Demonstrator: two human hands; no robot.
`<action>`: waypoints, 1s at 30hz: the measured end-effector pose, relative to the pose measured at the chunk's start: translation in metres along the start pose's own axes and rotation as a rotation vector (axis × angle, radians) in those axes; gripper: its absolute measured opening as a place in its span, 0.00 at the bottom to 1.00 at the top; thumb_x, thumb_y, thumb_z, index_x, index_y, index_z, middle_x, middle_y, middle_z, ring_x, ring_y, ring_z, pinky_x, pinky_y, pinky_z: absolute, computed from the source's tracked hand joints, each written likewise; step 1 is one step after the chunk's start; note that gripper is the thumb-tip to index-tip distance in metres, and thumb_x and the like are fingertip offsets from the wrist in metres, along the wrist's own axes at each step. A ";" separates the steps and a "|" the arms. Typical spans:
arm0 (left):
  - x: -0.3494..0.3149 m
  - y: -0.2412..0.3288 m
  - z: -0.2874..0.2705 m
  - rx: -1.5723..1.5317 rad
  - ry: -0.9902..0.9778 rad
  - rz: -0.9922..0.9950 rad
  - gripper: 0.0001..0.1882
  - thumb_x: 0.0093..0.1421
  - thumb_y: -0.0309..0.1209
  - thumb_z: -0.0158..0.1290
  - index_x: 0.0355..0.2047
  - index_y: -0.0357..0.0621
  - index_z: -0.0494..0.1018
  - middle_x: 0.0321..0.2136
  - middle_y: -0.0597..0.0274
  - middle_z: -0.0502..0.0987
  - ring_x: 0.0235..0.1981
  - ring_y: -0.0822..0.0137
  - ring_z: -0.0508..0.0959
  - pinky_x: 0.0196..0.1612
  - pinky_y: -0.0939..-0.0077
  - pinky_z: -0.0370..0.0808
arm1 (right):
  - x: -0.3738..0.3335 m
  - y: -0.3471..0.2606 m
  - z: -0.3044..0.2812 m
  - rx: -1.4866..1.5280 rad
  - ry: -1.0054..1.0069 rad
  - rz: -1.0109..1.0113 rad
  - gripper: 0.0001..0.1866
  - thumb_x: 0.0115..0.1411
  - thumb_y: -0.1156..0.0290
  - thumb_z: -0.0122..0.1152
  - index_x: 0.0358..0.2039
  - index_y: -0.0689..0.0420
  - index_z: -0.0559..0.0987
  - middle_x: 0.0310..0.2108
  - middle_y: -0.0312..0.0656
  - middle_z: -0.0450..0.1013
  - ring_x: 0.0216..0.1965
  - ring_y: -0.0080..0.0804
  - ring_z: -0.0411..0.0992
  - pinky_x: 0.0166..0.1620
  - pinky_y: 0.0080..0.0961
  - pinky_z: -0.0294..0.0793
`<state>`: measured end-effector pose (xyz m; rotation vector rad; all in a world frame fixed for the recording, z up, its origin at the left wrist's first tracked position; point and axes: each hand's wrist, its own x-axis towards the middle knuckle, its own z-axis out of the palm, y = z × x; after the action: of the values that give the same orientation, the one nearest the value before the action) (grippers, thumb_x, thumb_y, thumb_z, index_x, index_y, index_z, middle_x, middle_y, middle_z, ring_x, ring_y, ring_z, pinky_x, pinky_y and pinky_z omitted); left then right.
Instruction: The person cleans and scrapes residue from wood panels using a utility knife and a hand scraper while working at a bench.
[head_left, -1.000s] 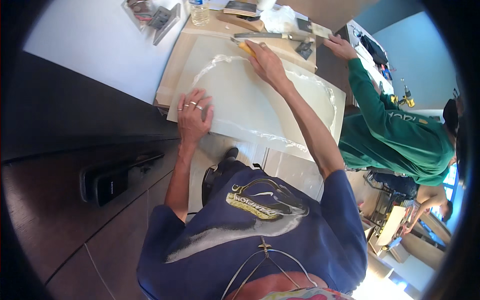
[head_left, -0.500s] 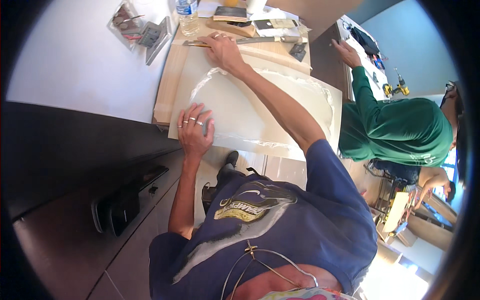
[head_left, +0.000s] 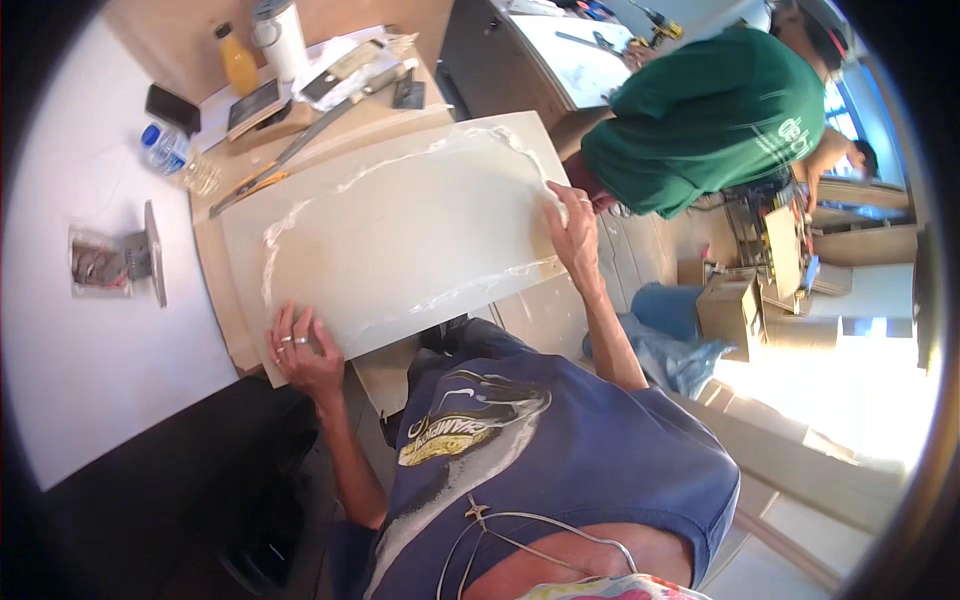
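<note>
A pale, flat panel (head_left: 400, 220) lies on the wooden bench top, with an uneven bead of white paste (head_left: 350, 182) running near its edges. My left hand (head_left: 305, 352) rests on the panel's near left corner, its ringed fingers spread and the thumb apart. At the right edge, my right hand (head_left: 573, 238) is closed on the panel, fingers bent at its rim. Beyond the far left edge are an orange utility knife (head_left: 262, 181) and a long metal straight strip (head_left: 310, 135), both out of my hands.
Behind the panel stand a hand plane (head_left: 275, 120), a white flask (head_left: 280, 40), a juice bottle (head_left: 236, 62) and a water bottle (head_left: 170, 152). An open wall box (head_left: 100, 262) with wires is at left. A co-worker in green (head_left: 710, 120) stands close at right.
My right hand has left the straight strip and knife and come to the panel's right edge. The view has swung right. The co-worker's raised arm has come down.
</note>
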<state>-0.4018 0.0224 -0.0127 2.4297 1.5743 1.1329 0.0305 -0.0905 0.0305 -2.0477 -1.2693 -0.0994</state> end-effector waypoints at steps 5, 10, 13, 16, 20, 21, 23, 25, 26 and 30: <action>0.003 -0.005 0.009 0.049 -0.022 0.007 0.11 0.65 0.31 0.55 0.45 0.45 0.82 0.55 0.58 0.79 0.60 0.53 0.76 0.67 0.48 0.64 | -0.036 0.046 -0.009 -0.079 0.053 0.206 0.24 0.61 0.68 0.65 0.58 0.58 0.77 0.51 0.55 0.75 0.52 0.55 0.72 0.54 0.47 0.71; -0.001 -0.013 0.006 0.066 -0.006 0.011 0.10 0.66 0.30 0.55 0.45 0.45 0.82 0.54 0.57 0.80 0.59 0.52 0.76 0.66 0.52 0.66 | -0.024 0.078 -0.009 0.074 -0.095 0.130 0.23 0.62 0.68 0.65 0.57 0.60 0.78 0.47 0.53 0.77 0.48 0.47 0.76 0.52 0.40 0.75; 0.001 -0.017 0.012 0.065 -0.016 0.030 0.10 0.67 0.28 0.54 0.45 0.44 0.83 0.54 0.55 0.80 0.58 0.52 0.77 0.64 0.56 0.68 | -0.023 0.103 -0.012 0.303 -0.093 0.164 0.22 0.64 0.67 0.65 0.58 0.60 0.78 0.47 0.48 0.78 0.47 0.36 0.78 0.51 0.32 0.77; -0.001 -0.026 0.015 0.097 -0.025 0.040 0.11 0.67 0.26 0.54 0.47 0.44 0.83 0.54 0.53 0.80 0.58 0.52 0.77 0.63 0.57 0.70 | -0.024 0.122 -0.022 0.550 -0.382 0.335 0.29 0.66 0.65 0.67 0.66 0.57 0.71 0.48 0.42 0.76 0.48 0.29 0.76 0.51 0.29 0.77; 0.001 -0.024 0.016 0.030 -0.044 0.003 0.12 0.67 0.25 0.53 0.47 0.42 0.82 0.55 0.51 0.80 0.57 0.51 0.77 0.62 0.58 0.71 | -0.033 0.118 -0.042 0.536 -0.660 0.290 0.45 0.62 0.62 0.73 0.74 0.54 0.59 0.47 0.45 0.75 0.48 0.34 0.76 0.51 0.31 0.77; 0.003 -0.027 0.018 0.058 -0.041 -0.007 0.12 0.67 0.25 0.53 0.47 0.42 0.82 0.55 0.51 0.80 0.57 0.51 0.77 0.62 0.58 0.71 | -0.033 0.117 -0.037 0.556 -0.681 0.280 0.45 0.62 0.62 0.73 0.74 0.54 0.59 0.47 0.45 0.75 0.48 0.34 0.76 0.51 0.31 0.77; -0.001 -0.031 0.013 -0.012 0.005 -0.044 0.11 0.65 0.27 0.55 0.45 0.43 0.83 0.53 0.54 0.81 0.57 0.52 0.77 0.62 0.54 0.70 | -0.043 0.111 -0.028 0.669 -0.591 0.286 0.49 0.60 0.61 0.75 0.75 0.53 0.56 0.45 0.46 0.75 0.47 0.35 0.77 0.51 0.33 0.77; -0.004 -0.028 0.013 0.113 0.040 -0.056 0.12 0.65 0.27 0.54 0.46 0.42 0.83 0.53 0.51 0.80 0.57 0.50 0.77 0.62 0.53 0.70 | -0.041 0.113 -0.018 0.758 -0.632 0.304 0.52 0.58 0.60 0.76 0.75 0.53 0.54 0.48 0.50 0.75 0.49 0.37 0.77 0.51 0.35 0.78; -0.006 -0.027 0.013 0.213 0.088 -0.060 0.12 0.65 0.27 0.54 0.46 0.40 0.82 0.53 0.48 0.80 0.57 0.48 0.77 0.62 0.51 0.70 | -0.039 0.109 -0.018 0.696 -0.646 0.322 0.50 0.59 0.61 0.75 0.75 0.54 0.54 0.49 0.51 0.74 0.49 0.38 0.77 0.52 0.35 0.78; -0.047 -0.018 0.001 0.394 0.227 -0.133 0.13 0.65 0.27 0.53 0.45 0.32 0.80 0.51 0.38 0.78 0.55 0.40 0.76 0.62 0.46 0.69 | -0.044 0.102 -0.011 0.562 -0.595 0.161 0.46 0.61 0.64 0.72 0.74 0.56 0.57 0.53 0.54 0.72 0.49 0.38 0.77 0.50 0.35 0.79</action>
<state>-0.4260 -0.0063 -0.0463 2.4332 2.1784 1.2097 0.0939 -0.1572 -0.0332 -1.7099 -1.2658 0.8989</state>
